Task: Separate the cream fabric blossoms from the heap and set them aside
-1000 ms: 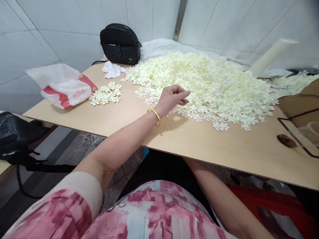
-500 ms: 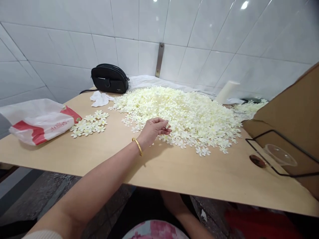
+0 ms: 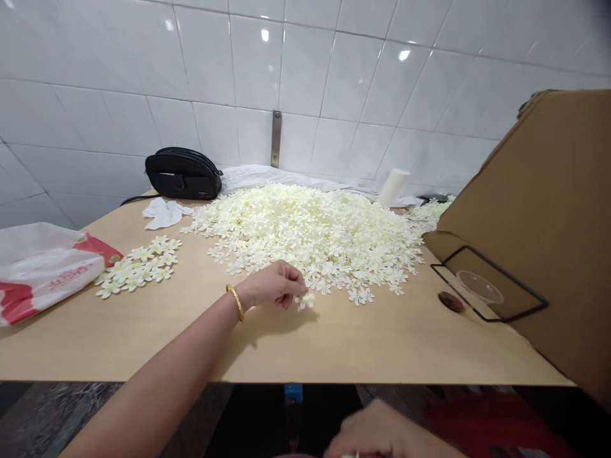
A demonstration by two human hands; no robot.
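A big heap of small cream fabric flowers (image 3: 310, 232) covers the middle and back of a light wooden table (image 3: 334, 343). My left hand (image 3: 273, 285), with a gold bangle on the wrist, is pinched shut on one cream flower (image 3: 304, 301) just in front of the heap's near edge. My right hand (image 3: 382, 436) sits low below the table's front edge; its fingers are curled and something tiny and white shows at them. A small separate cluster of flowers (image 3: 136, 266) lies to the left.
A black handbag (image 3: 184, 173) and a crumpled white tissue (image 3: 165, 212) are at the back left. A white and red plastic bag (image 3: 41, 267) lies at the left edge. At right stand a brown cardboard box (image 3: 548, 222), a black wire frame with a clear cup (image 3: 480, 287), and a white roll (image 3: 394, 186).
My left hand has drawn back from the heap toward me, now holding one flower. The view has tilted upward. My right hand has come into view at the bottom.
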